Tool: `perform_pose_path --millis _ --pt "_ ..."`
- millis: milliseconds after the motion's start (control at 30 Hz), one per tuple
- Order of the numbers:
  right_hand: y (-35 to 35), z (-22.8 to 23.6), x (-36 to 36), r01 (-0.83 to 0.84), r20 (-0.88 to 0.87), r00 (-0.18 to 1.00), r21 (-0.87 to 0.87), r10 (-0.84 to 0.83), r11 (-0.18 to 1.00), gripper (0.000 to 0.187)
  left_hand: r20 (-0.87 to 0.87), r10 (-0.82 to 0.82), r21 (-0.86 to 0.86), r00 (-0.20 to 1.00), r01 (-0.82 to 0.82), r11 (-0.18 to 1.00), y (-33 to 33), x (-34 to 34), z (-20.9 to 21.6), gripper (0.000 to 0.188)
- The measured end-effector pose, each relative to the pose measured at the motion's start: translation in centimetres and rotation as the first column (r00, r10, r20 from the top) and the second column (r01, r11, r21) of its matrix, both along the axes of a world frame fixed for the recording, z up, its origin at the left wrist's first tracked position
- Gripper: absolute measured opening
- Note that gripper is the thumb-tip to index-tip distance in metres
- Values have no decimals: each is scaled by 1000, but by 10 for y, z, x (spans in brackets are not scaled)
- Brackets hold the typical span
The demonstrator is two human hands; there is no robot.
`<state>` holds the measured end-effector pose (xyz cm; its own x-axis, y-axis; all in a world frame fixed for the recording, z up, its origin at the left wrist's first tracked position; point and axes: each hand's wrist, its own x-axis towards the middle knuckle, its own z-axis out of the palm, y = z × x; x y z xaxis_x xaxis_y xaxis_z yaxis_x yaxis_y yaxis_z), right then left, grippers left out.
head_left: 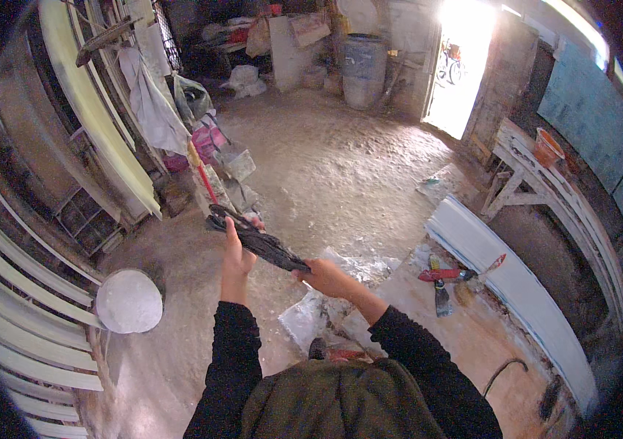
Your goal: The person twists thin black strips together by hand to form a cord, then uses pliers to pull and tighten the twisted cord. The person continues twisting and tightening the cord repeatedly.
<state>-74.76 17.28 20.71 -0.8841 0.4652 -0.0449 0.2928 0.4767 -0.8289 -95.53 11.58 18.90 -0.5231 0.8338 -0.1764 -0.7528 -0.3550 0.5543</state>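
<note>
A long bundle of black cable-like strands (273, 250) stretches between my two hands in front of my body. My left hand (236, 256) is wrapped round its far left part, thumb on top. At the near right end my right hand (326, 278) closes on the bundle, its fingers partly hidden. Just beyond my left hand a red rod (207, 183) shows against pale blocks on the floor; I cannot tell whether it touches the bundle. Both forearms are in dark sleeves.
On my left are a round white-topped container (129, 301) and pale strips (40, 340). To my right, a power tool with red parts (441, 275) lies beside a long white panel (509, 293). A worn bench (523, 157) carries an orange bucket (548, 148). A blue barrel (363, 69) stands near the bright doorway (460, 69).
</note>
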Motion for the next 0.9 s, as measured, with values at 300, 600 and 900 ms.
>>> perform_pose_path --millis 300,600,900 --pt "26 -3 -20 -154 252 965 348 66 925 43 -982 119 -5 149 -646 763 -49 62 -61 106" --pt "27 -1 -32 -382 269 921 487 281 785 32 -882 -349 -295 -315 -208 933 -13 70 -43 67" --pt "51 16 1 -250 -150 966 -317 212 915 37 -887 -290 -283 359 74 956 -18 62 -5 29"
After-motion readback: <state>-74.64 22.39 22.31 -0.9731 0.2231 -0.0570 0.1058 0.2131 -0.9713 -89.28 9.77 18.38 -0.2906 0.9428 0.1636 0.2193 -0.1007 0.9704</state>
